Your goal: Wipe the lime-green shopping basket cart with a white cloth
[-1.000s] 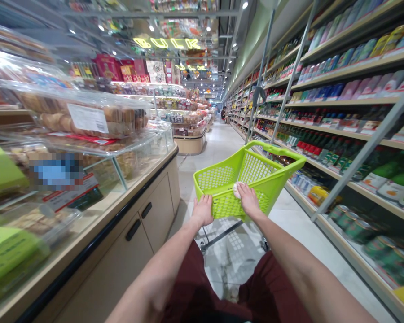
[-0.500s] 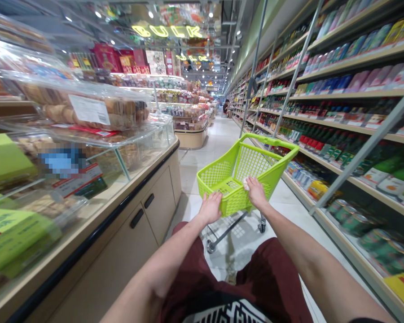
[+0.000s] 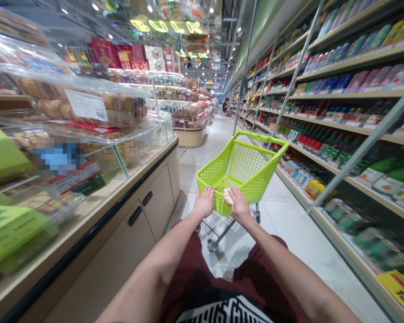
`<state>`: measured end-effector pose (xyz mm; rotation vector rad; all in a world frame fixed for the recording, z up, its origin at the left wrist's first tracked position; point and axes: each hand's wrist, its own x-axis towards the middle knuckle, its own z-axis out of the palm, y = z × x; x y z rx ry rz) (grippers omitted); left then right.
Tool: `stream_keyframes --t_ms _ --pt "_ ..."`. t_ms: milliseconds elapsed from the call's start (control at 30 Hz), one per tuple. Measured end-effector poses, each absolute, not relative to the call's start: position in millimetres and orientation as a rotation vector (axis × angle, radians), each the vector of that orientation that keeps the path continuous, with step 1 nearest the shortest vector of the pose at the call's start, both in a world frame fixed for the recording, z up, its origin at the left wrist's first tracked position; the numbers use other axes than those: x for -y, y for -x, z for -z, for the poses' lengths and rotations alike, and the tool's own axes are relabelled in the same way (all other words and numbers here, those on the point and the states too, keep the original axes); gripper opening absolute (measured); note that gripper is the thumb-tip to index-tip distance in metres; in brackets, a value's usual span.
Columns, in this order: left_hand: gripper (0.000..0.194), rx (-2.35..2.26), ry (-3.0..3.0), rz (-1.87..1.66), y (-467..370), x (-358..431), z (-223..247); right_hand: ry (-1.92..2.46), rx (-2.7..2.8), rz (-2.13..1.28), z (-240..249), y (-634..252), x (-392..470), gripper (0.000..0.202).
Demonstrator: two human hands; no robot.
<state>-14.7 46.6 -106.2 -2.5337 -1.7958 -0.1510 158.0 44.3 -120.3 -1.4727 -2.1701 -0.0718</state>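
A lime-green shopping cart with latticed plastic sides stands on the floor in front of my knees, its basket holding nothing that I can see. My left hand grips the near rim toward the left, fingers hooked over the edge. At the near right corner of the basket, my right hand is closed on a crumpled white and pinkish cloth or tissue pressed to the rim. Grey metal legs and small wheels show below the basket.
Along the left runs a wooden counter with clear cases of packed baked goods. Shelves of cans and bottles line the right, with slanting metal poles before them. Farther down the aisle, a person is by the shelves.
The cart has turned a little and its handle end has shifted left. My right hand has moved left along the rim with the cloth, closer to my left hand, which has also shifted slightly left.
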Motion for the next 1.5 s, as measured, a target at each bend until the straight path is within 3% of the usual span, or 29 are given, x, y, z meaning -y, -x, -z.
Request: stream_keyframes --t_ms 267,667,967,1500 --pt "0.071 1.789 2.526 0.093 -1 -51 99 1.490 2.091 0.229 136 -184 -54 0.049" --pt "0.073 1.679 2.598 0.009 -21 -53 81 1.577 2.139 0.197 126 -220 -66 0.050" --pt "0.076 1.841 2.498 0.070 -6 -61 101 1.607 2.091 0.210 131 -226 -67 0.052" --pt "0.078 1.807 2.591 0.016 -3 -67 94 1.325 2.265 0.676 161 -201 -42 0.039"
